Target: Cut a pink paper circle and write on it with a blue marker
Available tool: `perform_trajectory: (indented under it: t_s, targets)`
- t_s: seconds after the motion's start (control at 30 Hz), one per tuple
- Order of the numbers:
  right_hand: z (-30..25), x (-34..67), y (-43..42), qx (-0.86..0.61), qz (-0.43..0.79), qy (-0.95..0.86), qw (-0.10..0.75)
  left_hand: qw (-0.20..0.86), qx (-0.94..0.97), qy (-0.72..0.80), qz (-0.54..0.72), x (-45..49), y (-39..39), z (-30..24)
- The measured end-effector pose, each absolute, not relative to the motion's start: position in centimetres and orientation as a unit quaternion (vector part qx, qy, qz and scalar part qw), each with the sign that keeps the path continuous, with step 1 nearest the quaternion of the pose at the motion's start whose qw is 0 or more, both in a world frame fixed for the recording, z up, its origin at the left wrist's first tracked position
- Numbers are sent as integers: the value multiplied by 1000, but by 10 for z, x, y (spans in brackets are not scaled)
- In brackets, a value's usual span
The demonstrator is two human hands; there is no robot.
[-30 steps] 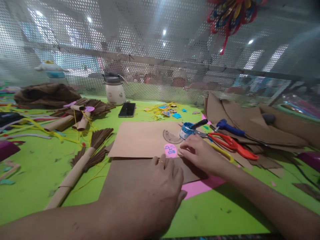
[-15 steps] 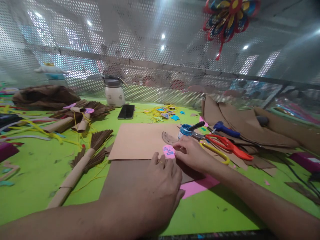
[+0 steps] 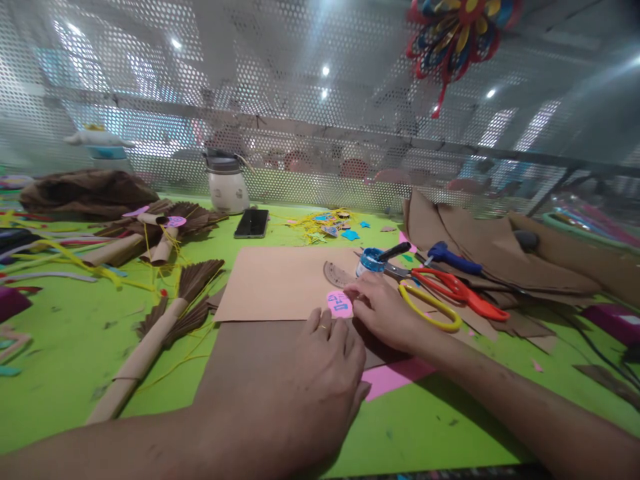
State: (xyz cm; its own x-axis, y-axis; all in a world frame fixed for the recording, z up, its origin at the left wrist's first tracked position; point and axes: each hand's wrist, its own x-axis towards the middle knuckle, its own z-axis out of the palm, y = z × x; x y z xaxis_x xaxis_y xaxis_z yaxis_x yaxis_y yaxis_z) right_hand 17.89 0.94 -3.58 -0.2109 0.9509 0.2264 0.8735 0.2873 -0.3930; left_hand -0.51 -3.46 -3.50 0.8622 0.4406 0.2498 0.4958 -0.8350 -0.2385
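Note:
A small round pink paper tag (image 3: 339, 305) with blue marks lies over the sheets in front of me. My right hand (image 3: 383, 308) pinches its right edge between thumb and fingers. Just below the tag, my left hand (image 3: 323, 377) rests palm down on the dark brown paper (image 3: 240, 363), fingers stretched forward and slightly bent, a ring on one. Beyond both hands lies a lighter tan sheet (image 3: 277, 280), with a clear protractor (image 3: 336, 275) on it. An open jar of blue paint (image 3: 369, 261), a black-handled tool leaning in it, stands behind my right hand.
Yellow-handled scissors (image 3: 433, 310) and red-handled scissors (image 3: 463, 297) lie right, near a blue glue gun (image 3: 453, 259) and brown paper (image 3: 480, 243). Left are rolled-paper brooms (image 3: 155, 347). A phone (image 3: 251, 223) and a white jar (image 3: 227, 187) stand farther back. Pink paper (image 3: 395, 379) shows underneath.
The pink tag has turned slightly and shifted a little to the right with my right hand. My left hand stays almost where it was; the view has moved slightly.

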Motion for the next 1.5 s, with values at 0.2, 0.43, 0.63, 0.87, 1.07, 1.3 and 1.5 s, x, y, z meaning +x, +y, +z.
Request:
perform_trajectory:
  t_s: [0.2, 0.43, 0.63, 0.87, 1.07, 1.3, 1.5]
  targets:
    - [-36, 180, 13, -587, 105, -771, 223, 144, -958, -233, -86, -6, -34, -28]
    - [-37, 183, 19, -606, 217, -699, 310, 116, -961, -241, -73, -6, -35, -25]
    - [-32, 186, 16, -551, 416, -561, 457, 99, -959, -252, -80, -6, -36, -29]
    - [-28, 188, 12, -531, 410, -552, 495, -16, -950, -287, -118, -6, -25, -16]
    - [-27, 194, 13, -533, 345, -577, 514, -215, -848, -418, -245, -8, 3, 2]
    - [-15, 193, 2, -507, 338, -625, 487, -547, -673, -411, -282, -5, 23, -14]
    - [-11, 191, -1, -488, 361, -618, 499, -636, -575, -402, -322, -4, 14, -21]
